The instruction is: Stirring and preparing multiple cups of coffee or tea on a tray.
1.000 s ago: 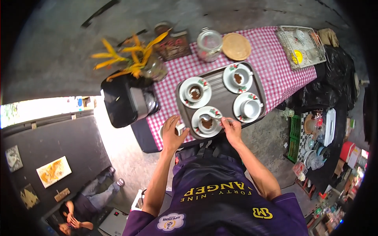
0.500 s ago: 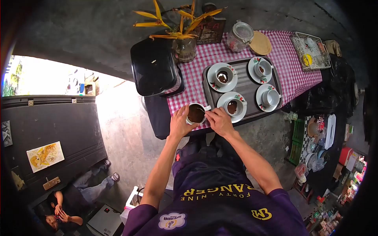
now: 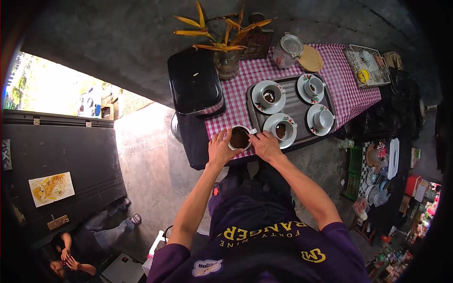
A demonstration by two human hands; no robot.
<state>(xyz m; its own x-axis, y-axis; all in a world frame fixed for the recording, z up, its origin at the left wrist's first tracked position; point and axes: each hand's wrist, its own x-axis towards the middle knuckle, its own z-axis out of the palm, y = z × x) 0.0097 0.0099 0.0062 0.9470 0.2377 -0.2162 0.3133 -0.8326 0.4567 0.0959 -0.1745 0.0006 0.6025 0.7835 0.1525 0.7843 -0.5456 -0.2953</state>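
A white cup with dark brown grounds inside stands at the table's near edge. My left hand is curled round its left side, thumb at the near rim. My right hand is pinched closed at the cup's right side, beside its handle; what lies between those fingers is too small to make out. Right of it is a dark tray with several white cups on flower-patterned saucers. Brown grounds show in the near-left cup, the far-left cup and the far-right cup. The near-right cup looks pale inside.
A black lidded box and a vase of orange flowers stand at the back left of the checked cloth. Behind the tray are a clip-lid glass jar and a round tan lid. A wire basket sits far right.
The view has shifted a little, so the table sits slightly differently. Both hands stay at the same cup, and its inside now looks darker. The tray's cups keep their places.
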